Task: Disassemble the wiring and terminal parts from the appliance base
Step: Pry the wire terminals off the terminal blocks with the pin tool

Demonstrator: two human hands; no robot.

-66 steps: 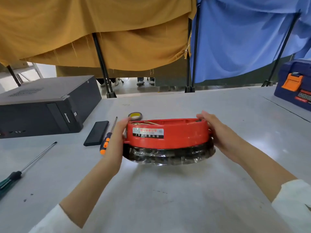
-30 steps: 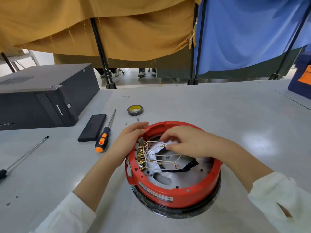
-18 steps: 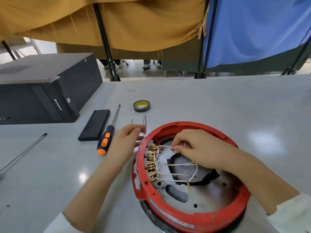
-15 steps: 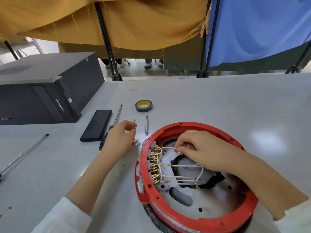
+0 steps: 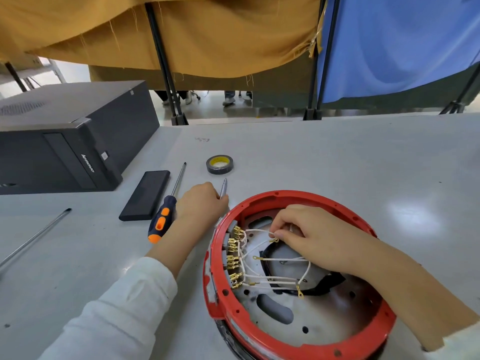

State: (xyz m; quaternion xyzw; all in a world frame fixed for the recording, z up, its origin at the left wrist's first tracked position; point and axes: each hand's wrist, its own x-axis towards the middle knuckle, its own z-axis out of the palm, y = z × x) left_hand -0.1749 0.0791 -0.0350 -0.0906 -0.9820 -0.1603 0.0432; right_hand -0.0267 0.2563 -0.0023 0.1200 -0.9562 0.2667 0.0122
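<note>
The round red appliance base (image 5: pixel 259 331) lies open side up on the grey table, with a metal plate inside. A row of brass terminals (image 5: pixel 233 261) lines its left inner wall. Thin white wires (image 5: pixel 280 259) with ring lugs run from them across the plate. My right hand (image 5: pixel 319 240) reaches inside the base and pinches one white wire near its top end. My left hand (image 5: pixel 201 203) rests on the table just left of the rim, fingers closed around a small silver tool (image 5: pixel 224 185) whose tip sticks out past them.
An orange-and-blue screwdriver (image 5: pixel 162 219) and a flat black slab (image 5: pixel 145 194) lie left of my left hand. A tape roll (image 5: pixel 219 165) sits behind it. A black computer case (image 5: pixel 65 141) stands at the far left, with a long screwdriver shaft (image 5: pixel 33 237) near the left edge.
The base was turned open side up and set down. My left hand left its rim, reached left across the table and closed on the silver tool. My right hand stayed on the wires.
</note>
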